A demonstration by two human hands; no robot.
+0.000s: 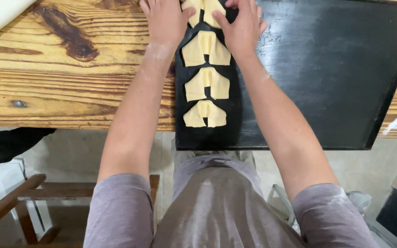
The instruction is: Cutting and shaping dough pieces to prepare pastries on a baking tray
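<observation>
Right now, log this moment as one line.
left hand and right hand on top folded dough piece | three more below | black baking tray | wooden table

Two bare forearms reach straight ahead from short grey sleeves, seen from above. They start apart at the elbows and draw close together at the hands. The left hand lies palm down, fingers stretched forward and cut off by the top edge, thumb angled inward. The right hand lies palm down beside it, fingers bent and pointing inward, with what may be a ring on one finger. Pale dust streaks the left wrist and forearm.
</observation>
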